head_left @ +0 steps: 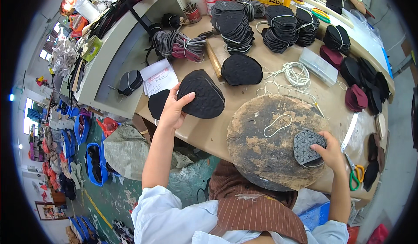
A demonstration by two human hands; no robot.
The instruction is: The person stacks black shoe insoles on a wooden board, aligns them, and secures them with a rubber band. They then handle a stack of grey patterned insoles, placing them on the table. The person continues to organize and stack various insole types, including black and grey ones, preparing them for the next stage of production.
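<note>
My left hand (pixel 175 110) is closed on a black rounded pad (pixel 201 93), thumb on top and fingers underneath, above the table's front edge. Another black piece (pixel 159 103) lies beside that hand. A worn round wooden block (pixel 257 135) sits in front of me. Over its right side, my right hand (pixel 332 151) grips a grey rounded piece (pixel 307 145) with a raised star-like pattern, thumb pressed on its face. Whether this is one piece or a small stack I cannot tell. A loop of white cord (pixel 277 125) rests on the block.
Tied stacks of black pieces (pixel 235 28) stand at the back. A hammer handle (pixel 214 61), a coil of white cord (pixel 297 76) and a clear plastic box (pixel 318 66) lie on the table. Scissors (pixel 355 174) are at the right edge. A person's arm (pixel 355 1) shows at far right.
</note>
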